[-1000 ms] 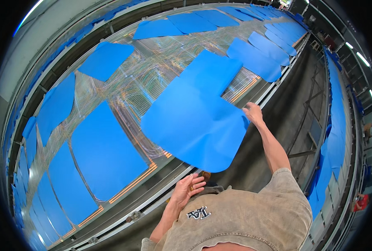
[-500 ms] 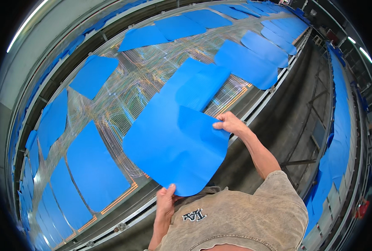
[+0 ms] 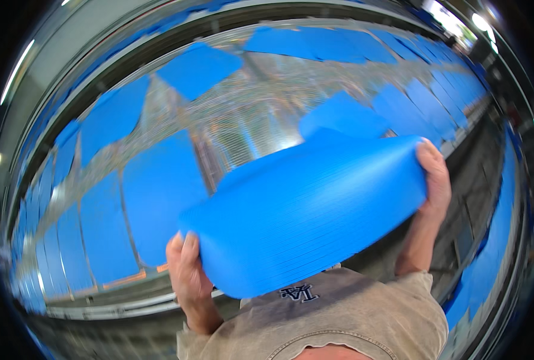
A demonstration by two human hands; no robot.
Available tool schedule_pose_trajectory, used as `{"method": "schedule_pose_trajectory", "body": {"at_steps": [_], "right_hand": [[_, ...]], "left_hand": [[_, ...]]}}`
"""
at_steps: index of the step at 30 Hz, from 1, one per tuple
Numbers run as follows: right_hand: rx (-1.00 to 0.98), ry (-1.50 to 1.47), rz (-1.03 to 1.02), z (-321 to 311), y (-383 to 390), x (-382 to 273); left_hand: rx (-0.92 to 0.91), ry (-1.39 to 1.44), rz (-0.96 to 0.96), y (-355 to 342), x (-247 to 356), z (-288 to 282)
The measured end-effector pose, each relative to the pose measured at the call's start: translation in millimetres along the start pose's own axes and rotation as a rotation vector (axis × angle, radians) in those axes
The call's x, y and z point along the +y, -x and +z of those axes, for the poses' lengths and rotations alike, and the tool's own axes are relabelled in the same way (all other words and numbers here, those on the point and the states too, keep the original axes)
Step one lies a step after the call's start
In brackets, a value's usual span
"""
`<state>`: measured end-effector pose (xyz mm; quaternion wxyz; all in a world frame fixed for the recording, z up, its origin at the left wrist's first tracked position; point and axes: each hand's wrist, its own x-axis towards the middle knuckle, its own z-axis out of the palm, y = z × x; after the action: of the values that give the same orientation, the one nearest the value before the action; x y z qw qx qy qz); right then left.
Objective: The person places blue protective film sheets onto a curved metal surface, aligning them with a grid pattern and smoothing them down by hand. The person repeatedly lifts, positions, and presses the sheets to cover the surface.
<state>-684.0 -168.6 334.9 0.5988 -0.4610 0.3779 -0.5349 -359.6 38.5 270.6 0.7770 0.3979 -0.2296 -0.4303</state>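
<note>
Left hand and right hand grasp a blue sheet by opposite ends. Its length runs near-left to far-right.

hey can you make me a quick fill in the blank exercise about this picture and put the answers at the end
1. The left hand and right hand hold one sheet, coloured ____.
2. Of the two hands, the ____ one is higher in the picture.
3. The person's shirt has ____ sleeves, leaving the forearms bare.

Missing words: blue; right; short.
</note>
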Motion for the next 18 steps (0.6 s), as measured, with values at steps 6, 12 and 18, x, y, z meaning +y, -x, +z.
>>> {"method": "schedule_pose_trajectory", "body": {"at_steps": [6, 12, 18], "right_hand": [[0.067, -0.044, -0.191, 42.6, -36.3, -21.8], [-0.261, -0.249, 0.076, 69.6, -176.6, 10.8], [-0.144, -0.103, 0.24, 115.0, -273.0, 72.2]], "left_hand": [[-0.029, -0.064, 0.159, -51.8, 47.8, 35.5], [-0.028, -0.078, 0.09, -160.6, 51.0, 31.3], [0.301, -0.19, -0.127, -265.1, 21.9, 17.0]]}}
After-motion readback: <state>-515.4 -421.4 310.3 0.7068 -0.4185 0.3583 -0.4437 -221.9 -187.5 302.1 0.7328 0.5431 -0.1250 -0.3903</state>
